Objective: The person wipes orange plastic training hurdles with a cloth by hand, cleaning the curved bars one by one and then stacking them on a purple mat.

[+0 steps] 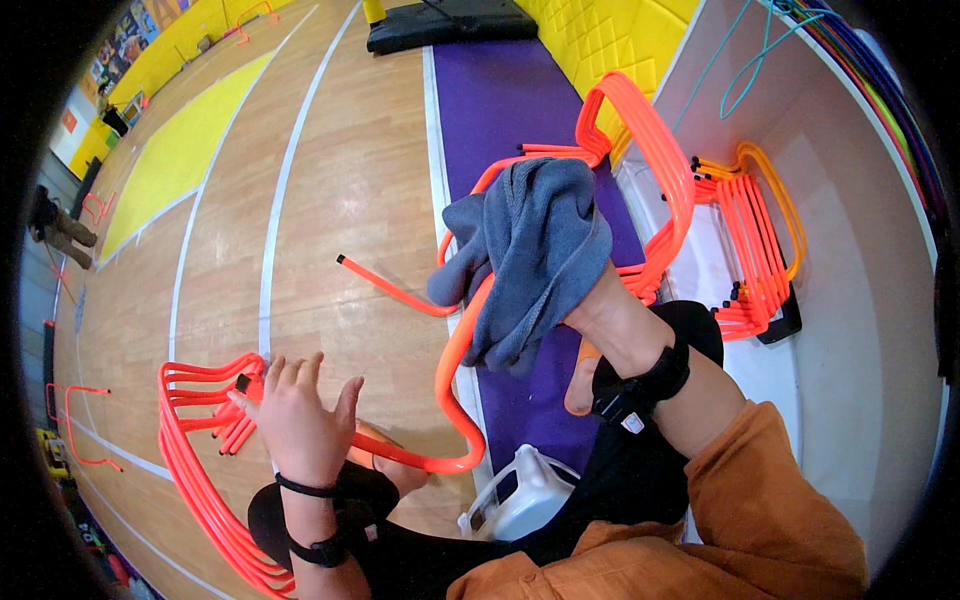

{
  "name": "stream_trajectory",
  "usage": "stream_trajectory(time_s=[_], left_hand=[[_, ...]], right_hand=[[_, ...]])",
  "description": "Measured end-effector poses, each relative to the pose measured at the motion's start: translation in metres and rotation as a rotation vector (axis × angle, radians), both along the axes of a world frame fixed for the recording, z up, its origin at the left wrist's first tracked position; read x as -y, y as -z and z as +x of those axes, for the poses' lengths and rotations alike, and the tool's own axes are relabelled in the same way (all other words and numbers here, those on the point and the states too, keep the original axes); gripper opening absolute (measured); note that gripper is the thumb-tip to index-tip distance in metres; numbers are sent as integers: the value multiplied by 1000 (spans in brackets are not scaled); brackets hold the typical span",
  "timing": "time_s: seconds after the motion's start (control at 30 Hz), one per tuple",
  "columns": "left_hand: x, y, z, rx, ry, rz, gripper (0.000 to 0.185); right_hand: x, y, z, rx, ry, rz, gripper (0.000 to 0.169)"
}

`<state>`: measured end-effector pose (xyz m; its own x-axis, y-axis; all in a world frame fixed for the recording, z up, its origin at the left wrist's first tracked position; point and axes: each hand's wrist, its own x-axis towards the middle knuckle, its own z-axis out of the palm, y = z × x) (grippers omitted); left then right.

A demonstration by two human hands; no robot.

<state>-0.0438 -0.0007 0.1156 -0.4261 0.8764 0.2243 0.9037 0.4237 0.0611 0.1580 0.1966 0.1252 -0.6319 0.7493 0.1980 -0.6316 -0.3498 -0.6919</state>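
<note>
A blue-grey cloth (536,247) is bunched around one bar of an orange agility hurdle (457,405). My right hand (589,296) grips the cloth over the tube, its fingers hidden in the folds. The bent tube runs from the cloth down to my left hand (304,416), passing behind it. My left hand is spread, fingers apart and thumb raised; whether its palm touches the tube is hidden. Near its little finger shows a black end cap (243,382). Just left of that hand lies a nested stack of orange hurdles (199,465).
More nested orange hurdles (645,135) stand on the purple floor strip (502,90) at right. Beyond them, orange and yellow hurdles (750,247) sit inside a white-walled bay (847,315). A white plastic object (529,499) is between my legs. People (64,225) stand far left.
</note>
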Motion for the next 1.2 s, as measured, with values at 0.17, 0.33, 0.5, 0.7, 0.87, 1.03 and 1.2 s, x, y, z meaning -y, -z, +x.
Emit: stream_trajectory(time_s=[0.17,0.33,0.5,0.7,0.87,1.03,1.2], left_hand=[[-6,3,10,852,355,73,46],[-12,28,27,1528,506,-110,35],[-9,44,37,1311,719,-117,32],[-11,39,46,1072,705,-257,29],[-14,42,49,833,672,-293,26],[-14,64,45,895,574,-149,28],[-11,78,48,1076,773,191,27]], right_hand=[[7,-9,1,71,-71,347,27],[31,21,-15,972,458,1753,45],[23,11,-11,1014,326,1766,45],[21,-13,6,403,-278,190,18],[4,3,20,464,-318,233,26],[17,25,4,531,-182,432,26],[53,41,-12,629,-67,523,26]])
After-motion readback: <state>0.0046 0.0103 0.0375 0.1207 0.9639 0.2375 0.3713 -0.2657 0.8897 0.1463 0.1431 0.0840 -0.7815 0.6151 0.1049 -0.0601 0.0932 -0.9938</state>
